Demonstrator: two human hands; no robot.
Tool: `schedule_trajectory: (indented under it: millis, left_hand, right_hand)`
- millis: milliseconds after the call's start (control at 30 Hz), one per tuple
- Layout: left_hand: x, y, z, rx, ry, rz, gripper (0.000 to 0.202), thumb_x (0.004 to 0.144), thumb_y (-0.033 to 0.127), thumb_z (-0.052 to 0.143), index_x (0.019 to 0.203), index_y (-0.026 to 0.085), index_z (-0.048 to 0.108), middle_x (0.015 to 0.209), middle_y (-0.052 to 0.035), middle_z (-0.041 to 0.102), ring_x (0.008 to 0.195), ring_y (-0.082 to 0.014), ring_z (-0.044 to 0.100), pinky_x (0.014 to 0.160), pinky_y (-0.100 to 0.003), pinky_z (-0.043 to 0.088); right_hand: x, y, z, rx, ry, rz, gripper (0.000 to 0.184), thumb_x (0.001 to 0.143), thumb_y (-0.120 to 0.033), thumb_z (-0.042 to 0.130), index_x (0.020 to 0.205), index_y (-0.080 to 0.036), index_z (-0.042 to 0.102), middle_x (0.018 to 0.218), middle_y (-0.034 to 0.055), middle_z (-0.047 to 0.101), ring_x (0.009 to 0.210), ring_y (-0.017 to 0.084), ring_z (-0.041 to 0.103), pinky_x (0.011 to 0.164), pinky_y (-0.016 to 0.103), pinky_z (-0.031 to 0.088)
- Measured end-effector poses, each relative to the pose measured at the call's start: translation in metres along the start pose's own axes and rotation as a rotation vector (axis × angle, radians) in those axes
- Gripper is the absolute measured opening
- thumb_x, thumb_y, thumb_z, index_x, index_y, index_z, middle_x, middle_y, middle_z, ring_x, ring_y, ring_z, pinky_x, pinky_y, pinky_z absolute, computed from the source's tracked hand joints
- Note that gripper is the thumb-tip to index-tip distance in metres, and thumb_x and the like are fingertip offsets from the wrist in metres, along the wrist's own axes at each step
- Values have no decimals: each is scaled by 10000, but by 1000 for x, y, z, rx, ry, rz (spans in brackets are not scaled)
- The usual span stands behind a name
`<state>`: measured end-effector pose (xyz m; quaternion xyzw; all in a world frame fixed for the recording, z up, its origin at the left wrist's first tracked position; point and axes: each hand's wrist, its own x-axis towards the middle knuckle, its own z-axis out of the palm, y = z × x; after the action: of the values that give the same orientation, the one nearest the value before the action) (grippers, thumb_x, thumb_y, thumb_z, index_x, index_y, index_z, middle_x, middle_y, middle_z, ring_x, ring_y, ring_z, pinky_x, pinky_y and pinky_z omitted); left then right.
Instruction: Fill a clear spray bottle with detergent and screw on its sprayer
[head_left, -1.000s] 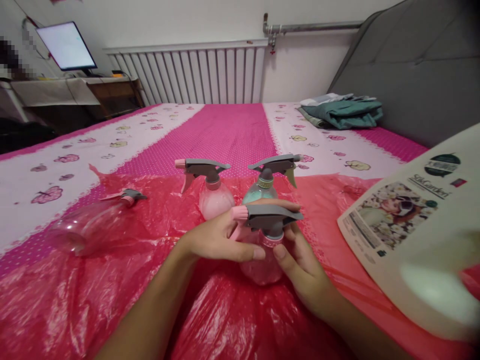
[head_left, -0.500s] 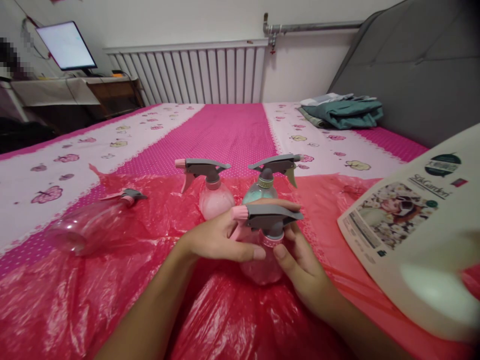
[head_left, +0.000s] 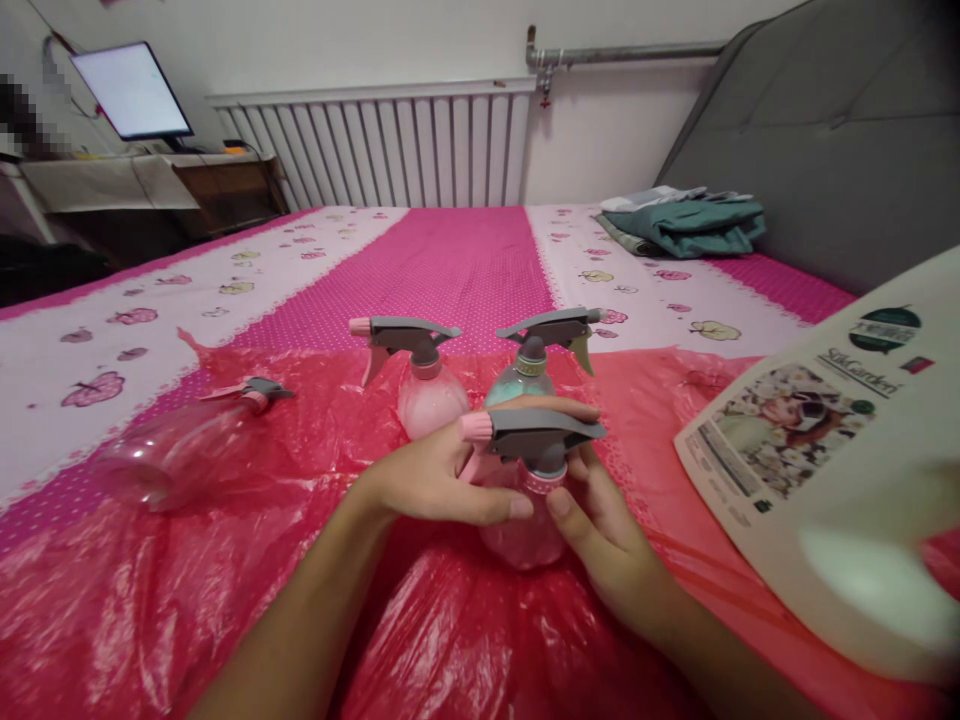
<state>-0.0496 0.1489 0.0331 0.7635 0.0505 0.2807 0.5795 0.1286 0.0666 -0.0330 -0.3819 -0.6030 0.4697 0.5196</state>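
Observation:
A pink spray bottle (head_left: 523,540) with a grey and pink trigger head stands upright in front of me. My left hand (head_left: 442,480) wraps round its neck from the left, the thumb across the front and some fingers behind. From the right, my right hand (head_left: 607,540) grips the collar, thumb tip against the pink ring. Just behind stand a second pink spray bottle (head_left: 431,400) and a spray bottle with bluish-green contents (head_left: 517,382), its lower part hidden by my hands. On the left an apparently empty clear pink spray bottle (head_left: 180,450) lies on its side.
A large white jug (head_left: 795,540) with a printed label leans in at the right. Red plastic sheeting (head_left: 300,600) covers the near part of the patterned bed (head_left: 457,270). Folded clothes (head_left: 682,225) lie by the grey headboard (head_left: 825,130).
The trigger head of the held bottle has shifted very slightly to the left. Both hands keep their grip, and the other bottles stay put.

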Motion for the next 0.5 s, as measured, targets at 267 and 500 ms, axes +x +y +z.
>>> schedule_trajectory:
  millis: [267, 500]
  left_hand:
    - [0, 2, 0, 9, -2, 15, 558, 819, 264, 780, 1363, 206, 667, 1338, -135, 702, 1446, -350, 528, 1267, -544, 336]
    - [2, 4, 2, 12, -1, -14, 647, 822, 334, 779, 1434, 219, 603, 1343, -140, 702, 1433, -357, 540, 1261, -562, 339]
  right_hand:
    - [-2, -6, -2, 40, -19, 6, 535, 1072, -557, 462, 1577, -382, 448, 1520, 32, 609, 1481, 234, 525, 1273, 434, 395]
    - [0, -4, 0, 15, -1, -7, 546, 1073, -536, 479, 1600, -409, 417, 1554, 37, 584, 1473, 246, 535, 1272, 468, 403]
